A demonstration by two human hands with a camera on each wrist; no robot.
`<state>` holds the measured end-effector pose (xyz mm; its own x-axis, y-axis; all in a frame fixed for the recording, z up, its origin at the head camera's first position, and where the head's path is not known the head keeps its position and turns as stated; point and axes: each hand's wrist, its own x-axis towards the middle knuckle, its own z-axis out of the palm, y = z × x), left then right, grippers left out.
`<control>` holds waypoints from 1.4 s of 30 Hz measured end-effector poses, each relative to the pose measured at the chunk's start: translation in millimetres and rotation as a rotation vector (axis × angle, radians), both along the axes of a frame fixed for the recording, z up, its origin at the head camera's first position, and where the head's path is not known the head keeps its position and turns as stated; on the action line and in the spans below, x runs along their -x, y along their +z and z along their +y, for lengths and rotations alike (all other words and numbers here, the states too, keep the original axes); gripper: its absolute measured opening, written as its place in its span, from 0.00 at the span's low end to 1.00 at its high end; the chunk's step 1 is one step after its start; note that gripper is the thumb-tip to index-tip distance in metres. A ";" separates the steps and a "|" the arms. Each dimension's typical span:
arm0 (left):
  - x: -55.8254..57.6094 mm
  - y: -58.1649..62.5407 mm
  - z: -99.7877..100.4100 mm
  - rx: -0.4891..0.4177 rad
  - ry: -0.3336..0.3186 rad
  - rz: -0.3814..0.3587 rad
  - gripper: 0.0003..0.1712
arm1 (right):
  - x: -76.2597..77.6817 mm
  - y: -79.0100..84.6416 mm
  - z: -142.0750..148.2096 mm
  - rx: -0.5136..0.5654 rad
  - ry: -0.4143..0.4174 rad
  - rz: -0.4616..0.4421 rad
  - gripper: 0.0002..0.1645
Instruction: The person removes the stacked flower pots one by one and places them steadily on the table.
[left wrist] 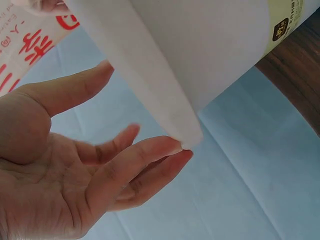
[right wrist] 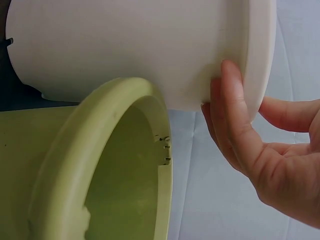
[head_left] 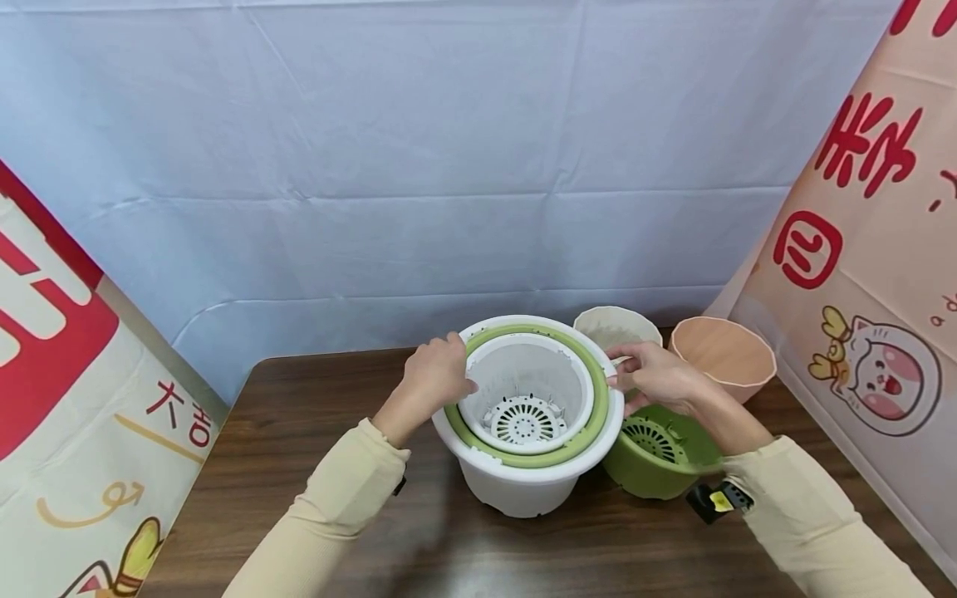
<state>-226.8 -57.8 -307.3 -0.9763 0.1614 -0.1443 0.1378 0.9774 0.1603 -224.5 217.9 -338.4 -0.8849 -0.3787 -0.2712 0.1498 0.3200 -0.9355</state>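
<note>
A large white plastic flowerpot [head_left: 516,492] stands on the wooden table. Nested within it are a green pot [head_left: 527,458] and a smaller white pot [head_left: 495,378] with a slotted bottom. My left hand [head_left: 437,374] holds the big pot's rim at the left, its thumb over the edge; in the left wrist view the fingertips [left wrist: 167,147] meet the rim from beneath. On the opposite side my right hand [head_left: 654,375] grips the rim, its fingers [right wrist: 232,92] pressed against the outer wall under the lip and the thumb on the other side.
Another green pot [head_left: 649,480] with a slotted bottom stands right beside the white one, below my right forearm. Behind are a cream pot [head_left: 613,320] and a peach-coloured pot [head_left: 723,349]. A pale cloth backdrop [head_left: 419,166] hangs at the back, with printed banners on both sides.
</note>
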 end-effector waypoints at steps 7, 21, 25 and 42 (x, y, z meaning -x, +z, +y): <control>-2.8 -2.7 3.1 0.012 0.014 0.039 0.38 | -0.6 0.4 0.4 0.012 0.003 0.002 0.30; -7.4 -11.5 6.6 0.105 -0.022 0.144 0.32 | -0.8 0.9 0.9 0.017 0.012 -0.003 0.30; -8.4 -11.5 7.4 0.115 -0.021 0.157 0.31 | -1.2 0.9 0.9 0.023 0.013 -0.003 0.30; -8.7 -18.1 12.0 0.283 -0.067 0.207 0.32 | -0.1 -1.7 0.9 0.029 0.011 -0.007 0.30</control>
